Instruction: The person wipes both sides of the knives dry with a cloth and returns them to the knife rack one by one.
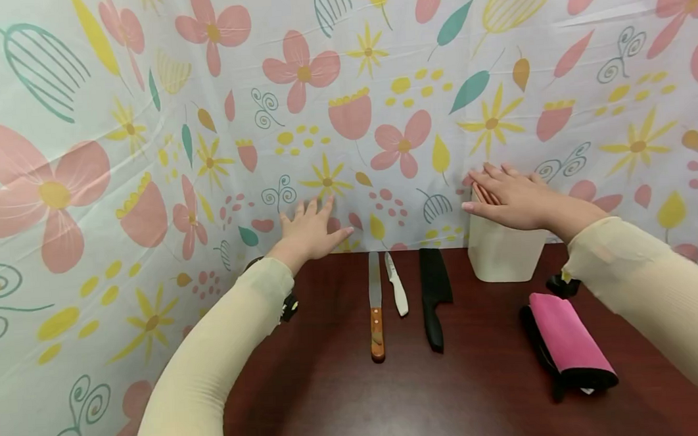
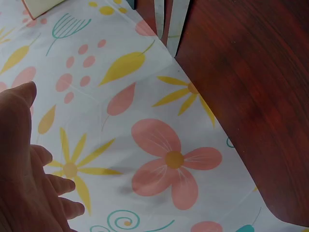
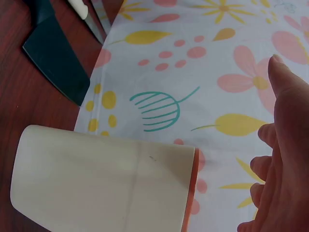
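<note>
My left hand (image 1: 309, 233) is held up in front of the flowered cloth with its fingers spread, holding nothing. To its right on the table lie a long, narrow-bladed knife (image 1: 376, 328) with a wooden handle, a small white-handled paring knife (image 1: 400, 297) and a broad black knife (image 1: 434, 286), blades toward the cloth. My right hand (image 1: 516, 199), fingers straight, overlaps the top of an upright cream container (image 1: 502, 256) in the head view. In the right wrist view that hand appears beyond the container's orange-brown rim (image 3: 191, 188), apart from it.
A pink and black fabric bundle (image 1: 571, 335) lies at the right, below my right forearm. The flowered cloth (image 1: 407, 202) hangs along the back and left of the dark red-brown table (image 1: 335, 403). A small dark object shows partly behind my left sleeve (image 1: 232, 356).
</note>
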Demonstrator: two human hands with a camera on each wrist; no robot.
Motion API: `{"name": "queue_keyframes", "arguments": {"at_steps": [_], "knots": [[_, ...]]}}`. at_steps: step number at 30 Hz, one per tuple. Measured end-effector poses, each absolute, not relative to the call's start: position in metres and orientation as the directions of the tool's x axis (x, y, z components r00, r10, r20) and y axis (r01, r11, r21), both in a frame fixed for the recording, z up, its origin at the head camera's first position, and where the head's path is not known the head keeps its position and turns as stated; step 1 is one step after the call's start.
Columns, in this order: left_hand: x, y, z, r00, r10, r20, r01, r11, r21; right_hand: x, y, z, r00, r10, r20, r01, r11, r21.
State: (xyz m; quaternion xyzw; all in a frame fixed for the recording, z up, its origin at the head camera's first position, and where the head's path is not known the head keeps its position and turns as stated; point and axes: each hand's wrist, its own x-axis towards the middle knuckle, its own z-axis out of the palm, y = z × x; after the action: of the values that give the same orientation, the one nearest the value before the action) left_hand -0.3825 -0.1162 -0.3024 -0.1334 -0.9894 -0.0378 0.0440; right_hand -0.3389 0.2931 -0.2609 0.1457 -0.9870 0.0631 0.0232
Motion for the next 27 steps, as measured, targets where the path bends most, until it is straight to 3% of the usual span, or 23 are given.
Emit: {"name": "queue_keyframes", "arguments": {"at_steps": [15, 20, 27], "knots": [[-0.369, -0.118, -0.307, -0.929, 0.354, 0.107, 0.362, 0.929, 0.073, -0.306, 0.303, -0.258, -0.909, -0.388, 0.153, -0.412, 0.893, -0.18], [-0.356, -0.115, -0.32, -0.907, 0.396, 0.145, 0.418, 0.889, 0.187, -0.279, 0.308, -0.26, -0.898, -0.402, 0.176, -0.435, 0.872, -0.224], [-0.337, -0.115, -0.35, -0.913, 0.406, 0.034, 0.365, 0.777, 0.513, -0.248, 0.325, -0.28, -0.927, -0.354, 0.125, -0.373, 0.907, -0.198]]}}
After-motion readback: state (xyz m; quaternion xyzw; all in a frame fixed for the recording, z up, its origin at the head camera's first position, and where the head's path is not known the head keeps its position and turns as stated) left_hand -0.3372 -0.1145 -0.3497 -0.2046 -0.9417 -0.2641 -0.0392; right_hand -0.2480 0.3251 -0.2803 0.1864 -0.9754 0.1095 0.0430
